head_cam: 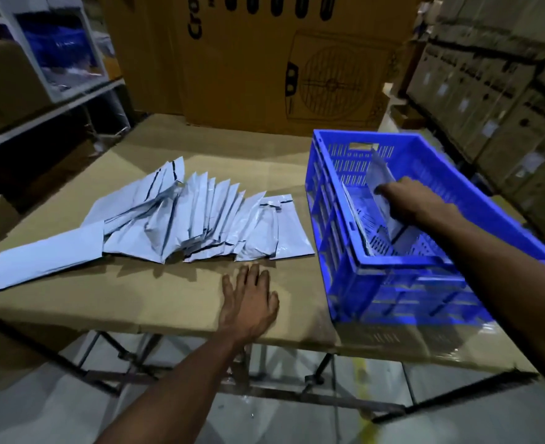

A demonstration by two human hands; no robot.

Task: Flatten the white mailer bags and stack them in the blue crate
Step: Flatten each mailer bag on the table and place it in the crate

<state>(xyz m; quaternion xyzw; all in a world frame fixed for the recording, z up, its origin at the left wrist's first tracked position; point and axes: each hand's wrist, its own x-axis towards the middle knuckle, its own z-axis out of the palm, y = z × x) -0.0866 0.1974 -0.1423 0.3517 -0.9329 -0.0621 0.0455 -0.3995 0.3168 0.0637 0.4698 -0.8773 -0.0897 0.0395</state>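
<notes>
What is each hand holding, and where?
The right hand grips a white mailer bag by its lower end, inside the blue crate. The left hand holds nothing.

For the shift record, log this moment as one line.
right hand putting mailer bag into blue crate | left hand flat on table | pile of mailer bags waiting

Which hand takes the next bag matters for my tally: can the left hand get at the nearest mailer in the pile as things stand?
Probably yes. The left hand lies flat and empty on the cardboard tabletop, with only bare cardboard between it and the nearest mailer. The right hand is busy in the blue crate.
</notes>
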